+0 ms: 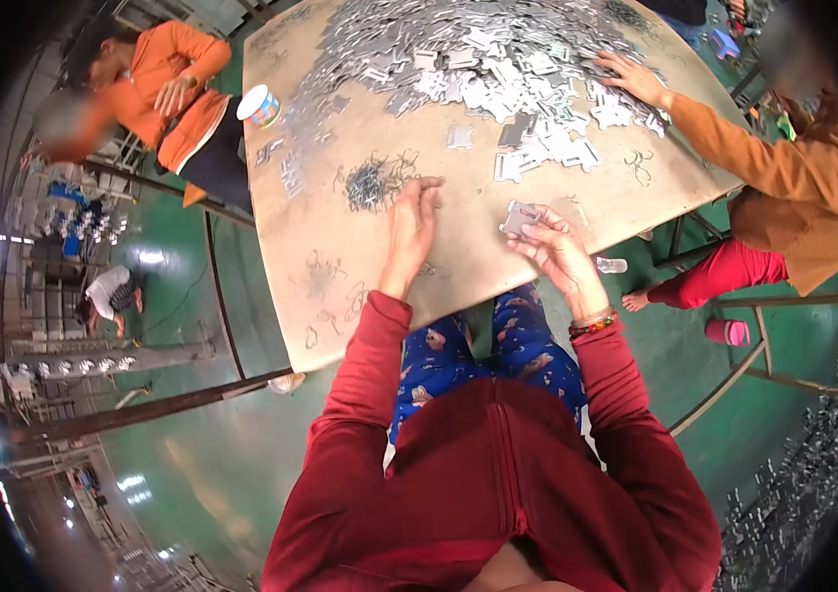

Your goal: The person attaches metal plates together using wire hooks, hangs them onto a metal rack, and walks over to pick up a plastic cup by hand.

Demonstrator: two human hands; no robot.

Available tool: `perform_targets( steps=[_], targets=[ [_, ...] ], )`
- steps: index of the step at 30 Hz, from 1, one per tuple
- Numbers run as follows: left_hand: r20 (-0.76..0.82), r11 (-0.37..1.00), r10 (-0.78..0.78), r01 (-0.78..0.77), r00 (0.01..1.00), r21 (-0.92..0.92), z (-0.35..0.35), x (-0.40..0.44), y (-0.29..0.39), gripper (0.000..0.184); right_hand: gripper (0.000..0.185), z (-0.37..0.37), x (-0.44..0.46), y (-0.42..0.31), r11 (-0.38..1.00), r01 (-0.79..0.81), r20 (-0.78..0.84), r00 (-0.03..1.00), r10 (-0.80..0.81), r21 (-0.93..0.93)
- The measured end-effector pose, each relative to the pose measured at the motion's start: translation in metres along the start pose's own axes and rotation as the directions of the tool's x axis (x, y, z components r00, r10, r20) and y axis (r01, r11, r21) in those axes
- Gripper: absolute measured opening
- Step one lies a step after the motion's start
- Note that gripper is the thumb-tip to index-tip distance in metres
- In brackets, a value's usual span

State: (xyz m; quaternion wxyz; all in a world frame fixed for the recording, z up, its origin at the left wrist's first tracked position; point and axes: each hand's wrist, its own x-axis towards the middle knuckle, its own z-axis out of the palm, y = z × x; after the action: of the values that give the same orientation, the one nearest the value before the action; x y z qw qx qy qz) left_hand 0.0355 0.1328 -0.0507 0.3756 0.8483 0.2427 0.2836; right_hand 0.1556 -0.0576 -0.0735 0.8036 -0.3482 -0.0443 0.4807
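My right hand (559, 253) grips a small flat metal plate (520, 219) with a slot in it, just above the table's near edge. Beside a tangled heap of thin wire pieces (368, 185) is my left hand (413, 225). Its fingers are bent together over the tabletop; anything between them is too small to make out. A single loose metal plate (458, 136) lies farther back on the table. Beyond both hands spreads a large pile of similar metal plates (498, 69).
The brown table (458, 261) carries scattered wire pieces (320, 276) on its left and a white-and-blue tub (259, 106) on its edge. At right, a co-worker's hand (633, 79) touches the plate pile. Another person in orange (177, 94) is at left. A pink container (727, 333) stands at lower right.
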Motion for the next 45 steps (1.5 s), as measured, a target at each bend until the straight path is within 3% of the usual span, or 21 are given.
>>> perform_targets(
  steps=[1, 4, 5, 8, 11, 18, 21, 23, 24, 26, 28, 30, 32, 34, 35, 38, 39, 42, 43, 45],
  targets=[
    [0.089, 0.966, -0.178, 0.192, 0.98, -0.175, -0.006, -0.011, 0.024, 0.02, 0.019, 0.002, -0.001, 0.007, 1.0, -0.018, 0.026, 0.999, 0.018, -0.002],
    [0.2, 0.698, -0.27, 0.334, 0.942, -0.633, -0.005, -0.044, 0.035, 0.019, 0.021, 0.01, -0.008, 0.027, 0.996, 0.006, 0.003, 1.0, -0.006, -0.087],
    [0.252, 0.619, -0.284, 0.378, 0.925, -0.689, -0.008, -0.052, 0.038, 0.019, 0.02, 0.01, -0.01, 0.034, 0.996, 0.004, 0.017, 1.0, -0.003, -0.085],
    [0.328, 0.58, -0.255, 0.415, 0.91, -0.701, -0.017, -0.067, 0.047, 0.019, 0.02, 0.022, -0.021, 0.044, 0.989, 0.029, 0.042, 0.999, -0.023, -0.148],
    [0.41, 0.524, -0.327, 0.524, 0.851, -0.671, -0.021, -0.07, 0.04, 0.018, 0.02, 0.031, -0.031, 0.048, 0.983, 0.051, 0.055, 0.998, -0.042, -0.176],
    [0.487, 0.378, -0.359, 0.601, 0.796, -0.704, -0.02, -0.071, 0.036, 0.018, 0.019, 0.038, -0.044, 0.047, 0.976, 0.111, 0.085, 0.992, -0.096, -0.188],
    [0.504, 0.321, -0.351, 0.607, 0.789, -0.727, -0.02, -0.07, 0.037, 0.017, 0.019, 0.037, -0.047, 0.045, 0.954, 0.171, 0.094, 0.984, -0.152, -0.247],
    [0.504, 0.277, -0.354, 0.603, 0.788, -0.748, -0.021, -0.07, 0.048, 0.016, 0.02, 0.034, -0.046, 0.047, 0.885, 0.263, 0.132, 0.964, -0.23, -0.385],
    [0.459, 0.36, -0.337, 0.563, 0.822, -0.744, -0.02, -0.07, 0.051, 0.016, 0.02, 0.031, -0.045, 0.047, 0.836, 0.312, 0.151, 0.95, -0.274, -0.451],
    [0.375, 0.513, -0.276, 0.466, 0.885, -0.721, -0.016, -0.075, 0.059, 0.018, 0.022, 0.02, -0.045, 0.044, 0.794, 0.266, 0.163, 0.964, -0.211, -0.547],
    [0.299, 0.599, -0.221, 0.371, 0.928, -0.709, -0.017, -0.077, 0.074, 0.012, 0.023, 0.025, -0.054, 0.027, 0.792, 0.275, 0.174, 0.961, -0.214, -0.545],
    [0.235, 0.683, -0.184, 0.296, 0.955, -0.667, -0.018, -0.079, 0.082, 0.011, 0.025, 0.013, -0.051, 0.004, 0.781, 0.309, 0.139, 0.95, -0.279, -0.543],
    [0.213, 0.734, -0.163, 0.262, 0.963, -0.626, -0.018, -0.082, 0.09, 0.008, 0.027, -0.01, -0.034, -0.019, 0.683, 0.293, -0.004, 0.918, -0.398, -0.668],
    [0.191, 0.765, -0.129, 0.22, 0.973, -0.605, -0.016, -0.087, 0.095, 0.008, 0.031, -0.036, -0.002, -0.042, 0.403, 0.304, -0.02, 0.777, -0.629, -0.863],
    [0.208, 0.759, -0.159, 0.254, 0.965, -0.599, -0.016, -0.089, 0.099, 0.006, 0.032, -0.048, 0.015, -0.054, 0.3, 0.253, -0.011, 0.747, -0.665, -0.92],
    [0.2, 0.736, -0.11, 0.214, 0.974, -0.642, -0.007, -0.097, 0.099, 0.006, 0.036, -0.064, 0.055, -0.072, -0.379, 0.053, 0.341, 0.563, -0.752, -0.924],
    [0.198, 0.739, -0.109, 0.213, 0.974, -0.639, -0.005, -0.099, 0.098, 0.006, 0.039, -0.069, 0.067, -0.074, -0.339, 0.049, 0.293, 0.631, -0.718, -0.939],
    [0.217, 0.735, -0.116, 0.231, 0.969, -0.638, -0.002, -0.102, 0.098, 0.006, 0.037, -0.086, 0.082, -0.077, -0.445, -0.011, 0.317, 0.685, -0.656, -0.896],
    [0.226, 0.74, -0.108, 0.23, 0.968, -0.632, -0.002, -0.102, 0.096, 0.006, 0.032, -0.088, 0.083, -0.079, -0.424, -0.06, 0.259, 0.711, -0.654, -0.904],
    [0.206, 0.763, -0.067, 0.183, 0.976, -0.62, -0.001, -0.101, 0.095, 0.007, 0.028, -0.09, 0.076, -0.076, 0.029, 0.136, 0.072, 0.679, -0.73, -0.99]
  ],
)
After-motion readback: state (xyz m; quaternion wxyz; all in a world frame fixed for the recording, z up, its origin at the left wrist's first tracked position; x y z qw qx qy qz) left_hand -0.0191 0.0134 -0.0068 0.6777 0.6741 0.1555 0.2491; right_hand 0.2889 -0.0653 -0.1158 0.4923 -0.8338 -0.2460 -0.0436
